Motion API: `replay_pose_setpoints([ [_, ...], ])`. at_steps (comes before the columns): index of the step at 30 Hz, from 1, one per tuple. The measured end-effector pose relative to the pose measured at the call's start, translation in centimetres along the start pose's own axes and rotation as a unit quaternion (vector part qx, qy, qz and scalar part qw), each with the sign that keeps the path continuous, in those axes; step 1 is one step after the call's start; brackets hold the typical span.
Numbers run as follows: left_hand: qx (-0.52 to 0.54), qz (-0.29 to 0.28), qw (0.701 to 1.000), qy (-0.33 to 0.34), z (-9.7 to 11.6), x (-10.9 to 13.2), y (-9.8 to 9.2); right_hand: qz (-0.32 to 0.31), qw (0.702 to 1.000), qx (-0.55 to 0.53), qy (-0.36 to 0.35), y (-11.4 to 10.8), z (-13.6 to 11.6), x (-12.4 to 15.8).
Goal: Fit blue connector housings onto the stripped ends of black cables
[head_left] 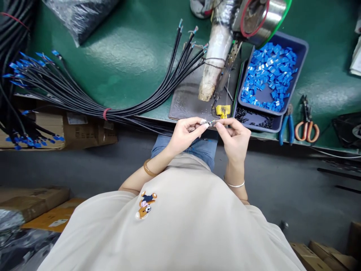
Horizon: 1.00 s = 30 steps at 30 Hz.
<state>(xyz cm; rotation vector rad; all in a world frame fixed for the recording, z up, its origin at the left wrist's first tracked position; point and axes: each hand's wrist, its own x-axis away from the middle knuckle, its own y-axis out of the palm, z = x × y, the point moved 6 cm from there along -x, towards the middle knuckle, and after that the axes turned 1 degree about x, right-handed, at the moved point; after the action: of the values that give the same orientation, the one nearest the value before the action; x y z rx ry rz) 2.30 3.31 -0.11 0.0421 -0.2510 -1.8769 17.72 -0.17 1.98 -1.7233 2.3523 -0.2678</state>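
At the bench's front edge, my left hand [187, 134] and my right hand [233, 136] meet with thumbs and forefingers pinched. Between the fingertips shows a small wire end [212, 122] with thin coloured strands; the fingers hide most of it. White coverings sit on fingertips of my left hand. Just beyond my right hand is a yellow piece [223, 110] on the bench. To the left, black cables [132, 110] lie bundled with a red tie [106, 114], stripped ends pointing up and blue connectors [26, 67] at the far left.
A grey bin [301, 56] of blue connector housings stands over another tray [266, 126] with small black parts. Blue-handled cutters [287, 126] and orange-handled pliers [307, 126] lie right. A wrapped nozzle [214, 62] hangs above the dark plate [184, 98]. Cardboard boxes [87, 131] sit under the bench.
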Motion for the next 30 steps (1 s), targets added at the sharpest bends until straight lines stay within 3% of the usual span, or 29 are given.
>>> replay_pose_setpoints([
  [4,-0.006,0.015,0.999,0.038,-0.1,0.0,0.0,-0.008,1.000,0.026,-0.006,0.4,-0.4,0.2],
  [7,-0.073,0.029,0.993,0.085,0.5,0.2,0.0,0.004,1.000,0.025,0.002,0.3,-0.3,0.4],
  [12,-0.242,0.049,0.949,0.196,2.4,1.2,0.7,-0.002,0.998,-0.057,0.041,0.7,1.2,0.1],
  [15,-0.283,0.060,0.926,0.241,2.9,1.9,1.3,0.000,0.996,-0.080,0.031,1.3,1.5,0.1],
  [18,-0.233,0.059,0.956,0.168,2.0,1.7,1.1,0.051,0.996,0.039,-0.059,1.4,0.3,0.7],
  [20,-0.130,0.038,0.987,0.081,0.8,1.2,0.5,0.074,0.975,0.137,-0.159,1.5,-1.1,1.4],
  [22,-0.010,0.005,1.000,0.004,-0.1,0.6,0.1,0.079,0.960,0.171,-0.206,1.4,-1.9,1.8],
  [26,0.075,-0.092,0.989,-0.083,-0.2,-0.4,-0.1,0.093,0.986,0.090,-0.101,-0.4,-1.3,1.1],
  [30,0.067,-0.118,0.989,-0.066,1.0,-0.7,0.3,0.010,0.998,0.041,-0.049,-0.3,-1.1,0.3],
])
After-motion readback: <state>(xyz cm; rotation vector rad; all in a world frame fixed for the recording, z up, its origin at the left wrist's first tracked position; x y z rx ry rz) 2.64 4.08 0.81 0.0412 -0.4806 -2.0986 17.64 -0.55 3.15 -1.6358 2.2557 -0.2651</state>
